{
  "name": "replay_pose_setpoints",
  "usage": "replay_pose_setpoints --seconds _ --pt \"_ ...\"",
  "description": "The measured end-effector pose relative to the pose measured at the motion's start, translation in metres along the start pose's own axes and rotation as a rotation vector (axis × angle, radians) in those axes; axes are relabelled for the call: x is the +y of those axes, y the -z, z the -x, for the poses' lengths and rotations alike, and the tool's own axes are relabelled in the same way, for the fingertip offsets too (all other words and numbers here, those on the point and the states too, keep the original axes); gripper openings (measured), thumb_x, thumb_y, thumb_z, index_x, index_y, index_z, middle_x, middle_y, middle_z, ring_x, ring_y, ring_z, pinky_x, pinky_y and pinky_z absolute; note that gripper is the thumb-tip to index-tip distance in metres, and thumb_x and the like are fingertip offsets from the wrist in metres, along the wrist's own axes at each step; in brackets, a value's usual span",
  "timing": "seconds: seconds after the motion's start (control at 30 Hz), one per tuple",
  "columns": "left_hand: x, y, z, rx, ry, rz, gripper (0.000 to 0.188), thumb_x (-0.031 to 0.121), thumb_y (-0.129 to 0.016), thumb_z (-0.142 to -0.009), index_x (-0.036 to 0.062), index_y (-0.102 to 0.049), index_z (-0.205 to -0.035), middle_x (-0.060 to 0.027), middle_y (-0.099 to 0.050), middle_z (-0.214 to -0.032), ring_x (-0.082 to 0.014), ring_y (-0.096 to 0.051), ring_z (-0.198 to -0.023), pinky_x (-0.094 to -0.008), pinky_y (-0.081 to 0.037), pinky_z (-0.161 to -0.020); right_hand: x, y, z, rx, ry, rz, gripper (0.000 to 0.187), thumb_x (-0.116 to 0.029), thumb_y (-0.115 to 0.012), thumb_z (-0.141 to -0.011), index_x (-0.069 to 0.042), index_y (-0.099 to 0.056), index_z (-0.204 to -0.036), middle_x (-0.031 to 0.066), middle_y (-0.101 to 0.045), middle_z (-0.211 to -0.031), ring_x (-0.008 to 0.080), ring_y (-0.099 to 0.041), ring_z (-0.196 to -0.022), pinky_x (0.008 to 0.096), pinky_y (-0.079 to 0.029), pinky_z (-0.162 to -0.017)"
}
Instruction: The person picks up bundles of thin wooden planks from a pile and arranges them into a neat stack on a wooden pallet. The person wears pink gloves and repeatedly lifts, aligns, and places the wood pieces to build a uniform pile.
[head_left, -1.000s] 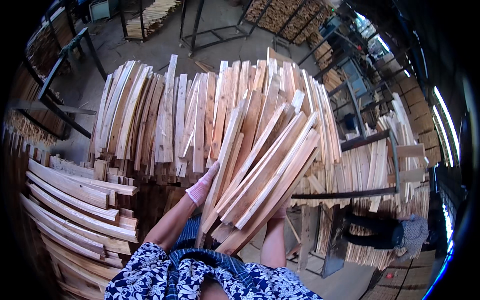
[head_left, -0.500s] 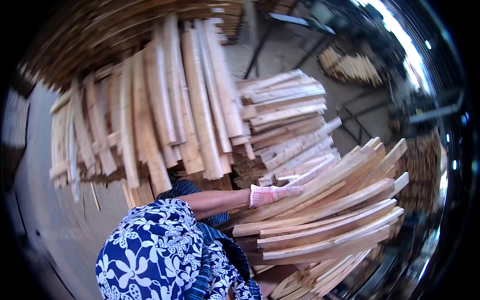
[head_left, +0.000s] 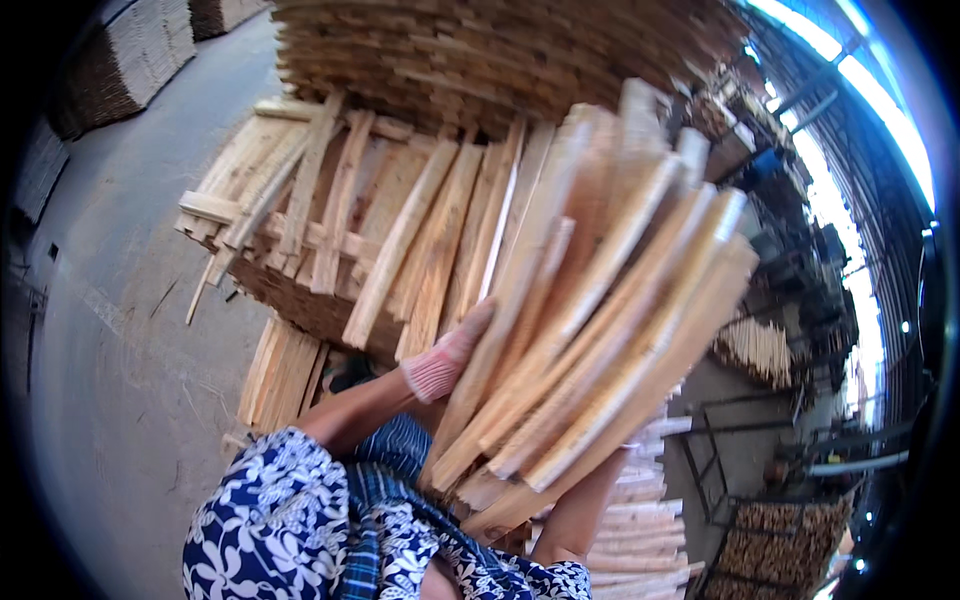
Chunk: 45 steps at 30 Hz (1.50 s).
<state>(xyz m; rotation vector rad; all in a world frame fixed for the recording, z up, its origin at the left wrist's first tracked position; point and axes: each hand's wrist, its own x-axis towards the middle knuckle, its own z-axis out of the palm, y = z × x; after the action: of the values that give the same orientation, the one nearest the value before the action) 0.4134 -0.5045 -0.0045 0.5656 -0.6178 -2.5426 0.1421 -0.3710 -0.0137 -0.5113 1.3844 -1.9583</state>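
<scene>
A thick armful of long, pale wooden slats (head_left: 590, 330) is held up in front of me, slanting from my waist toward the upper right. My left hand (head_left: 455, 352), in a pink and white knitted glove, is closed against the left side of the armful, its thumb along the outer slat. My right forearm (head_left: 585, 510) runs up beneath the right side of the slats and bears them there; that hand's fingers are hidden by the wood. Left of and behind the armful lies a stack of loosely laid slats (head_left: 405, 270), partly covered by it.
A tall, dense wood stack (head_left: 480, 60) rises at the back. Another pile of slats (head_left: 635, 545) stands at lower right. A short bundle (head_left: 280, 370) stands on the floor by my left elbow. Right of me are a dark metal frame (head_left: 710, 450) and a further wood stack (head_left: 780, 550).
The held slats have swung from the right to the front, tilting upward over the loosely laid stack. My left hand has moved with them. The whole view has turned rightward.
</scene>
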Motion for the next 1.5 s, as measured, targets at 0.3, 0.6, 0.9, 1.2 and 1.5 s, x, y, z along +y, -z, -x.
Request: replay_pose_setpoints --seconds 0.3,0.6,0.9,1.2,1.5 --pt "0.189 0.051 -0.042 0.765 -0.306 -1.107 0.1 0.073 -0.048 -0.093 0.0024 -0.023 -0.16 -0.0306 -0.04 -0.155 -0.0409 -0.041 -0.145 -0.042 -0.033 -0.12 0.012 -0.236 -0.125 -0.431 0.151 0.749 0.086 -0.057 -0.061 -0.096 -0.007 -0.032 -0.159 0.0228 -0.046 -0.152 0.0322 -0.043 -0.141 0.0395 -0.033 -0.118" --pt "0.195 0.051 -0.046 0.658 -0.459 -1.324 0.112 0.072 -0.062 -0.085 0.0055 -0.015 -0.162 -0.0367 -0.036 -0.149 -0.0473 -0.046 -0.134 -0.0466 -0.044 -0.109 0.022 -0.226 -0.133 -0.247 0.233 0.937 0.079 -0.051 -0.066 -0.095 -0.001 -0.044 -0.151 0.0254 -0.053 -0.142 0.0361 -0.05 -0.132 0.0405 -0.037 -0.113" --pt "0.183 0.129 -0.037 0.278 -0.49 -1.171 0.11 0.056 -0.072 -0.085 -0.0097 -0.019 -0.155 -0.0362 -0.037 -0.151 -0.0452 -0.039 -0.142 -0.0423 -0.03 -0.121 0.001 -0.307 -0.042 -0.038 0.155 1.433 0.088 -0.049 -0.068 -0.091 -0.001 -0.034 -0.155 0.0301 -0.041 -0.147 0.0434 -0.044 -0.135 0.0481 -0.037 -0.113" --pt "0.187 0.122 -0.06 0.272 -0.581 -0.869 0.1 0.048 -0.074 -0.086 0.0006 -0.02 -0.156 -0.0322 -0.045 -0.146 -0.0469 -0.048 -0.134 -0.0444 -0.038 -0.116 0.008 -0.274 -0.083 -0.284 0.588 1.979 0.05 -0.009 -0.048 -0.101 -0.015 -0.045 -0.15 0.0245 -0.046 -0.148 0.0399 -0.051 -0.132 0.0428 -0.047 -0.105" --pt "0.212 0.145 -0.084 0.403 -0.264 -0.708 0.101 0.049 -0.077 -0.087 0.0046 -0.02 -0.158 -0.0263 -0.058 -0.137 -0.0334 -0.061 -0.122 -0.0404 -0.058 -0.084 0.011 -0.307 -0.17 0.029 0.167 1.466 0.071 -0.06 -0.054 -0.096 -0.009 -0.049 -0.146 0.0208 -0.057 -0.139 0.0347 -0.061 -0.121 0.0434 -0.048 -0.101"
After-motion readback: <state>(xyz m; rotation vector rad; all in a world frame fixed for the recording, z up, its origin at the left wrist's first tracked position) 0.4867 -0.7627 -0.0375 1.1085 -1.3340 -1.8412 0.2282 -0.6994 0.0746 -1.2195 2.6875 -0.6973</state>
